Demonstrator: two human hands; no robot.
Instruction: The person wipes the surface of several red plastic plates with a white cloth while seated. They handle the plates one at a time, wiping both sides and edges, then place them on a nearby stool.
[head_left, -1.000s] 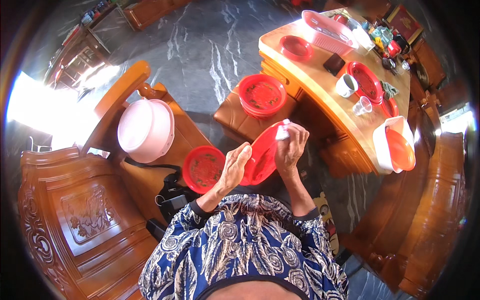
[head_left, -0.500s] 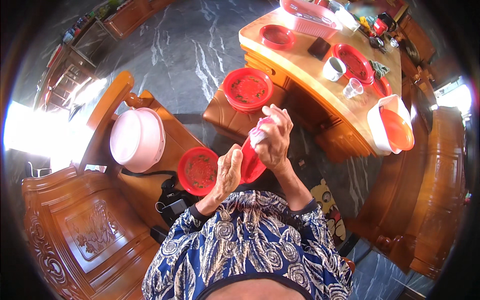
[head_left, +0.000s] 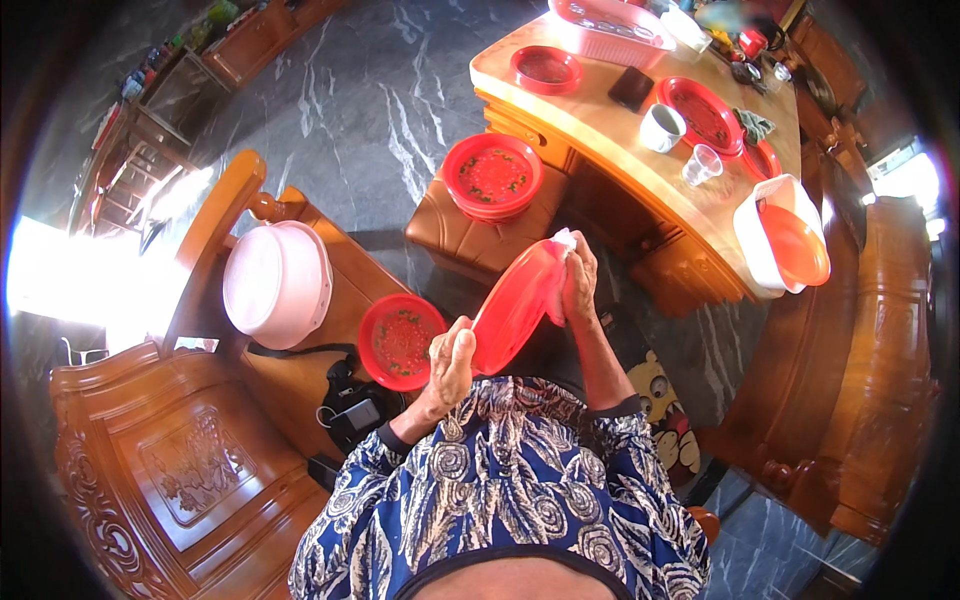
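A red plate (head_left: 512,308) is held tilted, nearly on edge, in front of my body. My left hand (head_left: 449,368) grips its lower left edge, with fingers closed on the rim. At the upper right rim, my right hand (head_left: 580,282) closes round a pink and white cloth (head_left: 557,284) and presses it to the plate. Left of my left hand lies another red plate (head_left: 402,341) with a green-patterned middle. Beyond my hands, a stack of similar red plates (head_left: 492,178) rests on a brown padded stool (head_left: 436,220).
A pink tub (head_left: 276,284) and a black bag (head_left: 352,408) are on the wooden bench at left. The wooden table (head_left: 598,128) at right bears a pink basket (head_left: 612,36), red plates, a mug (head_left: 662,128), a clear cup (head_left: 702,165) and a white bin (head_left: 757,240).
The plate has turned so more of its face shows. My right hand with the cloth has moved from over the plate to its upper right rim; my left hand has shifted slightly down and left.
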